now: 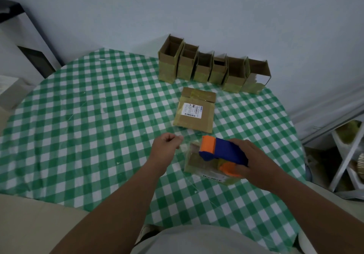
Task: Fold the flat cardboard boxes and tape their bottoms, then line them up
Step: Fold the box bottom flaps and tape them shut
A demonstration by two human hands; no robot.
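1. Nearest to me, both forearms reached out over the table (78,100) with its green checked cloth.
2. At about 5 o'clock from the table's middle, my right hand (254,161) gripped the blue and orange tape dispenser (220,153), fingers curled round its body, and held it down on a small folded box (197,159), which I judged was to run tape across the box's bottom.
3. Just at 9 o'clock of that box, my left hand (167,143) had its fingers curled and seemed to pinch the clear tape (182,147) stretched from the dispenser, probably to keep it taut; the strip was too faint to be sure.
4. One flat box (195,109) with a white label lay at 12 o'clock of the hands, within reach and not yet folded.
5. Six finished boxes (212,68) stood open side up in a row at 1 o'clock by the wall, touching or nearly so, out of the work space.
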